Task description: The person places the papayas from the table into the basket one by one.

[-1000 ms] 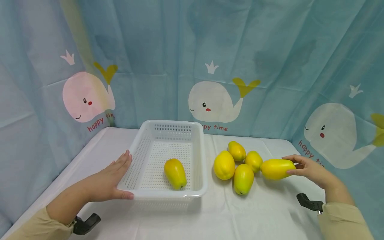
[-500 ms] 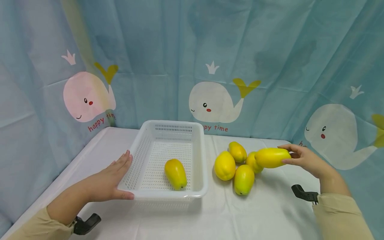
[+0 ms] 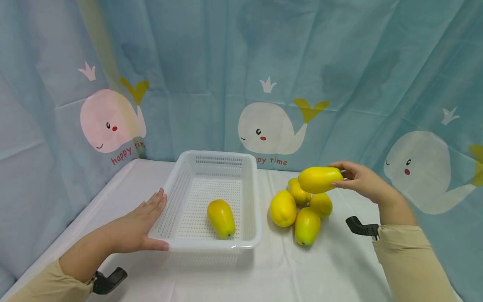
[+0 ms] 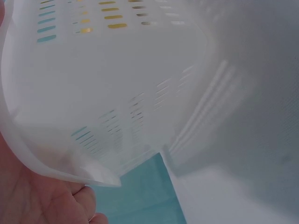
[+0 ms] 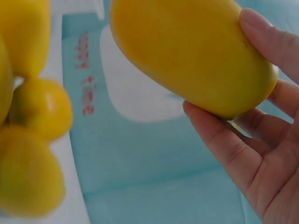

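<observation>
My right hand (image 3: pixel 358 180) pinches one end of a long yellow papaya (image 3: pixel 320 179) between thumb and fingers, holding it in the air above the far part of a fruit group. In the right wrist view the same papaya (image 5: pixel 191 56) lies almost sideways, its greener end at the fingertips. My left hand (image 3: pixel 137 228) rests against the near left corner of a white perforated plastic basket (image 3: pixel 257 209), fingers straight along its left side and thumb on the front rim. One papaya (image 3: pixel 221 219) lies inside the basket.
Right of the basket, several yellow fruits sit close together on the white cloth, among them a round one (image 3: pixel 283 208) and a greenish one (image 3: pixel 307 226). A blue curtain (image 3: pixel 203 84) with whale prints hangs behind and at both sides.
My right hand has lifted the papaya off the cloth and carried it up and to the left, over the other fruits. The left hand and the basket have stayed in place.
</observation>
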### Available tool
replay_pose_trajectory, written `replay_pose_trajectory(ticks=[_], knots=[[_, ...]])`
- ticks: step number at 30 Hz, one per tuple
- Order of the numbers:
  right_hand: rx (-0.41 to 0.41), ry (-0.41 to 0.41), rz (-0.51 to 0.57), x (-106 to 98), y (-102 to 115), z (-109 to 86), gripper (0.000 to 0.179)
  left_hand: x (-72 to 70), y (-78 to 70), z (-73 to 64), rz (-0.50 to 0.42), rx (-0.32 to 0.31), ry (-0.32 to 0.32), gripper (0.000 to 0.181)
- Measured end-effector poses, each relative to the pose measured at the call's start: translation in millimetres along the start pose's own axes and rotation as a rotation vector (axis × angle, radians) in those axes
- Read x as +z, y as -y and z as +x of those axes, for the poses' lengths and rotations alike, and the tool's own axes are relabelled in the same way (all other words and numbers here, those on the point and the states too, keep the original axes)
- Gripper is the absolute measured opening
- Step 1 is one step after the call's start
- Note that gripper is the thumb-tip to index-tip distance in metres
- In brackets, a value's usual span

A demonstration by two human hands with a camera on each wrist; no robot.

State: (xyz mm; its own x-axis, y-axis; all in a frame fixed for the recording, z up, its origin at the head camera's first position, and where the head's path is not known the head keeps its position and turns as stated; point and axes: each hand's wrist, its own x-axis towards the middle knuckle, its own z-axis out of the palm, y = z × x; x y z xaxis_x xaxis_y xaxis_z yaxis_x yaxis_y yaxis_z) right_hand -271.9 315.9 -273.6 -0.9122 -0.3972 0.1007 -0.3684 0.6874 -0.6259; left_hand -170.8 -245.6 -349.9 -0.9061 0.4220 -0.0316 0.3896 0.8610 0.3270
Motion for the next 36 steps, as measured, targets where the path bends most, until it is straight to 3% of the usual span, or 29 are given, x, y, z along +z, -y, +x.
replay_pose_trajectory(ticks=[18,36], knots=[[-0.110,0.076,0.100,58.0,57.8,69.7,0.053,-0.6,-1.1,1.1,0.008,-0.001,-0.006,0.125],[-0.140,0.139,0.038,115.5,107.1,108.9,0.051,1.7,2.4,3.1,0.016,-0.010,-0.009,0.125]])
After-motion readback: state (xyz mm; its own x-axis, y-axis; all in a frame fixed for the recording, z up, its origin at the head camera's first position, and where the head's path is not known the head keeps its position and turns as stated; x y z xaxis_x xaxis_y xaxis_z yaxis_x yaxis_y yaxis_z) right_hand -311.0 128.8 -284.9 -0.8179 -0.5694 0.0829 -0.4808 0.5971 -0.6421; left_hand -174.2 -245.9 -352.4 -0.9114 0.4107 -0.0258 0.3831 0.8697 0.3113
